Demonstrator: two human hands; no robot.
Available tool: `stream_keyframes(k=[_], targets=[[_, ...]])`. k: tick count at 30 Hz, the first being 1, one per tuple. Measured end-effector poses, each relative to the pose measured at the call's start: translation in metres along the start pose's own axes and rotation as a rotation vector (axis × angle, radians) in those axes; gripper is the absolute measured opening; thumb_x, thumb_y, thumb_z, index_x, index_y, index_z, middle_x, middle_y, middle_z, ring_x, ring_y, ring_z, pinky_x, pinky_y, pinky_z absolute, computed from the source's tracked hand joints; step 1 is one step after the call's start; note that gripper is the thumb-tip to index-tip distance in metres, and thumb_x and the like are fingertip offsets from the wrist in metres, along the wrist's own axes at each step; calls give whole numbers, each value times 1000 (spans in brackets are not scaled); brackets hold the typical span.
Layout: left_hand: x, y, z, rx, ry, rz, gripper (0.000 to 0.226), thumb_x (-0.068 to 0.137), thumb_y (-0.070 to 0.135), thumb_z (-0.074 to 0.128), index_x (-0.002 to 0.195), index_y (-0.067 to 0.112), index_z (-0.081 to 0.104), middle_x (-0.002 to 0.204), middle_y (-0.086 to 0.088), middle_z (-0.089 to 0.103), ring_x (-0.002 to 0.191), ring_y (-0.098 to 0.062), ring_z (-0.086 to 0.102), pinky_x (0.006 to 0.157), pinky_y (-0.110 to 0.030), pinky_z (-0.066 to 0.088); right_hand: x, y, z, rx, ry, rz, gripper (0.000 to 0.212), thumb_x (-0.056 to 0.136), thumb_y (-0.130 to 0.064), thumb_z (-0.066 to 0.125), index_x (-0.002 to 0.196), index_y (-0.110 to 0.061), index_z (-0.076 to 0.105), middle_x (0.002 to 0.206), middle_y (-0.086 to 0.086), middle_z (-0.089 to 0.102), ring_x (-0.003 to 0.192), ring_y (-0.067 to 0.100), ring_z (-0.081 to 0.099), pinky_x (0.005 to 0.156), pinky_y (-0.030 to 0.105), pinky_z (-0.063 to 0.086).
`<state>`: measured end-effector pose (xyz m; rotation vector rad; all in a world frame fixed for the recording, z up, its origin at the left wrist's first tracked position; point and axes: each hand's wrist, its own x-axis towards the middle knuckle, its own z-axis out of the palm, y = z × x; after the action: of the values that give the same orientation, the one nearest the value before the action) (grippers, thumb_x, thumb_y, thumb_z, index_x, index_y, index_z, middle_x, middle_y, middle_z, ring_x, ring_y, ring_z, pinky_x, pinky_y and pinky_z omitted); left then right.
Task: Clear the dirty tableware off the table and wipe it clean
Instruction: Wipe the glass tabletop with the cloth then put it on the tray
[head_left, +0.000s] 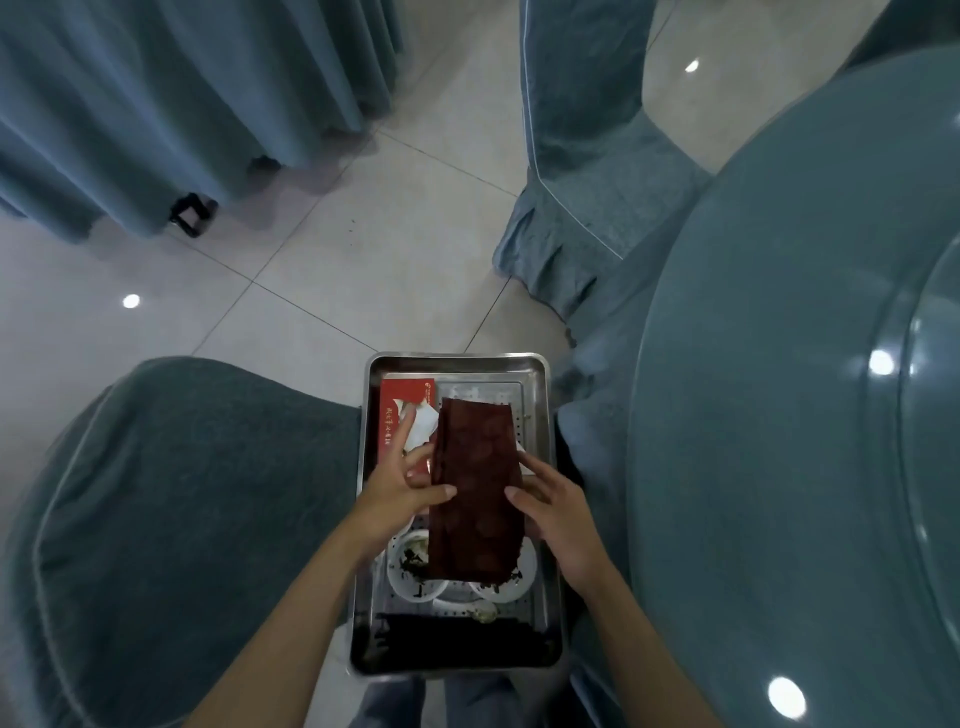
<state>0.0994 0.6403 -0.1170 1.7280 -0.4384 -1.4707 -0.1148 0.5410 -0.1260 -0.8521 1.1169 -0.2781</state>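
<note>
While gripping folded dark red cloth (475, 488) by its side edges with left hand (397, 488) and right hand (556, 512), just above tray (457, 358) of dirty bowls (410, 566): probably starting wipe step, next needs swinging cloth to bench (779, 415) right of right hand, pressing flat.

Left forearm (291, 613): bare; enters at the near left, slants far and rightward to the wrist.
Left hand (397, 480): back to camera; thumb laid over the left edge of the folded dark red cloth (475, 488); index finger straight, pointing far; other fingers spread beside that edge.
Right forearm (639, 644): bare; enters near, right of centre, slants far and leftward.
Right hand (558, 519): thumb on top of the cloth's right edge, fingers curled along it; underside contact not visible.
Hands: apart, one on each side of the cloth.
</note>
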Motion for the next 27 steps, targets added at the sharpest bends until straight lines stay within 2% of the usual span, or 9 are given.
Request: stream_keyframes(k=[3, 6, 8, 12, 14, 16, 19, 22, 27], targets=[[14, 4, 5, -95, -1, -4, 96, 79, 2, 86, 152, 43, 39, 135, -5, 69, 119, -32, 69, 104, -57, 53, 18, -12, -6, 75, -20, 26, 29, 92, -4, 74, 118, -17, 73, 112, 14, 75, 103, 29, 75, 69, 37, 62], [25, 14, 6, -118, 12, 31, 55, 81, -4, 81, 128, 21, 68, 122, -9, 75, 118, -39, 68, 108, -69, 43, 32, -19, -10, 54, -31, -66, 24, 93, -6, 73, 116, -13, 73, 108, 13, 70, 97, 25, 75, 63, 37, 61], [29, 20, 7, -118, 36, 63, 36, 81, -5, 80, 112, 12, 76, 117, -13, 76, 116, -40, 69, 106, -63, 49, 37, -24, -10, 67, -49, -132, 24, 93, -5, 71, 116, -12, 74, 106, 8, 70, 96, 24, 74, 62, 37, 61], [36, 32, 5, -134, 0, 48, 23, 90, -14, 65, 94, 5, 75, 117, -10, 76, 108, -29, 72, 84, -31, 61, 47, -32, -13, 169, -71, -190, 16, 90, -3, 68, 104, -4, 75, 107, 13, 71, 93, 25, 71, 61, 29, 58], [38, 36, 1, -114, -96, -16, 24, 98, -8, 58, 96, 8, 76, 117, -16, 74, 101, -32, 67, 88, -34, 55, 53, -34, -16, 201, -71, -209, 12, 86, 0, 70, 94, -6, 78, 110, 18, 71, 95, 27, 71, 67, 29, 60], [39, 40, -3, -139, -191, -92, 22, 105, 3, 50, 104, 8, 71, 115, -20, 74, 103, -34, 68, 97, -39, 52, 56, -39, -16, 218, -82, -215, 11, 77, -14, 81, 86, -10, 79, 116, 20, 71, 102, 30, 70, 72, 32, 61], [40, 51, -3, -227, -233, -166, 24, 107, 20, 41, 106, 12, 64, 99, -7, 73, 86, -21, 71, 79, -32, 58, 61, -44, -15, 193, -79, -178, 6, 79, -13, 78, 85, -12, 80, 119, 17, 71, 107, 31, 68, 74, 32, 61], [45, 51, 1, -134, -163, -111, 2, 102, 18, 58, 103, 17, 59, 97, 3, 71, 85, -15, 71, 71, -29, 58, 70, -42, -11, 216, -95, -126, 35, 96, 5, 50, 99, -10, 81, 120, 18, 72, 111, 36, 63, 83, 36, 58], [67, 31, 5, -17, -58, 36, 46, 88, -8, 69, 120, 24, 62, 127, -7, 64, 114, -28, 67, 91, -48, 61, 81, -28, 0, 138, -175, 2, 55, 101, -15, 57, 148, -41, 50, 133, 3, 69, 121, 26, 67, 100, 50, 55]])
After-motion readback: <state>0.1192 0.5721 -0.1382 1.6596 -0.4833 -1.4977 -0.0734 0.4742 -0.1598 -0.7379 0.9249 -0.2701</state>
